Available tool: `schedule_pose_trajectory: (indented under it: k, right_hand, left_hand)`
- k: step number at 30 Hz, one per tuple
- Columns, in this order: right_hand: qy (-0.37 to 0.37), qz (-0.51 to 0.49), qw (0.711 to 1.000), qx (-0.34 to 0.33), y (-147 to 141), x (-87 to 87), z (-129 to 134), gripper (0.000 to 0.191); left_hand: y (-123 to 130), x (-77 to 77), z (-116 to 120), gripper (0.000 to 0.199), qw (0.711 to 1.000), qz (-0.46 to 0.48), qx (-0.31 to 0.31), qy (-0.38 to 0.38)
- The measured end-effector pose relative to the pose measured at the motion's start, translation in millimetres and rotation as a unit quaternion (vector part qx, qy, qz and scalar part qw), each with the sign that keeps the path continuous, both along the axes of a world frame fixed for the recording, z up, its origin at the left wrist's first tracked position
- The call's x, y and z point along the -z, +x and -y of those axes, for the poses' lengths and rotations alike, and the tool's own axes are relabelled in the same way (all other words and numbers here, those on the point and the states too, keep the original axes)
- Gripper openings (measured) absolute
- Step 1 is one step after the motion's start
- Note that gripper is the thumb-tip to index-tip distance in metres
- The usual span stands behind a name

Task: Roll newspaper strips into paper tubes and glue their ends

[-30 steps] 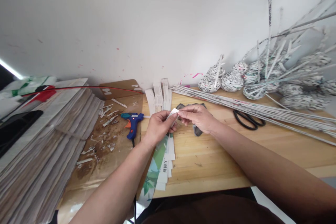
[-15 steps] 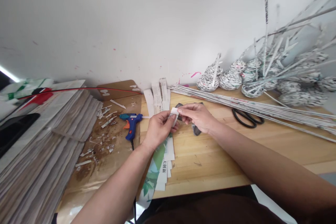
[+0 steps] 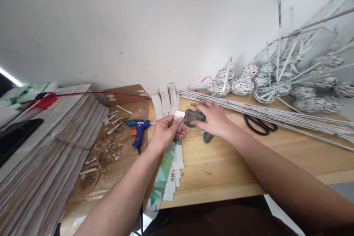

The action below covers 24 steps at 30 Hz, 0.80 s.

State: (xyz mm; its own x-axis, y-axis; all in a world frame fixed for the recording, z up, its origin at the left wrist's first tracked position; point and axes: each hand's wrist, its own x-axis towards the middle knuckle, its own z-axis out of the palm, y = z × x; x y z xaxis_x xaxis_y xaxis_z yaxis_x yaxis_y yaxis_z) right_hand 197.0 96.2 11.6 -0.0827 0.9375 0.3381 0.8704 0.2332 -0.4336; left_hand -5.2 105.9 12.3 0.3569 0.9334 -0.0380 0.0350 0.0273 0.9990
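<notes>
My left hand (image 3: 166, 132) pinches a small folded white paper piece (image 3: 179, 114) between thumb and fingers, above the layered paper strips (image 3: 172, 179). Just right of it, my right hand (image 3: 211, 117) has its fingers apart over a crumpled grey cloth (image 3: 190, 116), part of which lies hidden under the hand. Whether the fingers touch the cloth is unclear. Another bit of the cloth (image 3: 207, 136) shows below the right palm.
A blue glue gun (image 3: 140, 132) lies left of my left hand on brown paper with scraps. Newspaper stacks (image 3: 55, 162) fill the left. Rolled paper sticks (image 3: 249, 107), black-handled scissors (image 3: 261, 124) and woven paper shapes (image 3: 243, 81) are at the right.
My right hand has let go of the white paper and moved right, its fingers spreading over the grey cloth. My left hand has shifted slightly left with the paper.
</notes>
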Motion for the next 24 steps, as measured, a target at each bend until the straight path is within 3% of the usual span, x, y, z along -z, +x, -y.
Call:
schedule_pose_trajectory:
  k: [4,8,12,15,20,24]
  right_hand:
    - [-0.047,0.101,0.994,-0.005,-4,12.5,-9,0.021]
    - [-0.05,0.066,0.996,0.036,-9,16.0,-15,0.032]
    - [-0.047,-0.025,0.997,0.062,-6,10.6,-15,0.054]
    - [-0.065,-0.061,0.992,0.087,-3,6.1,-13,0.059]
    - [-0.064,-0.01,0.995,0.077,-4,6.3,-13,0.045]
    - [-0.051,0.044,0.994,0.086,-4,11.9,-14,0.022]
  left_hand:
    - [0,-0.6,0,0.037,1.0,0.003,0.002,-0.006]
    - [1,-2.1,1,0.037,1.0,0.005,0.0,-0.009]
    - [1,-2.6,2,0.037,1.0,0.011,0.004,-0.017]
    - [2,-3.2,2,0.037,1.0,0.014,0.005,-0.019]
    - [1,-3.7,1,0.036,1.0,0.006,0.008,-0.018]
    - [1,-2.6,1,0.037,1.0,-0.001,0.01,-0.019]
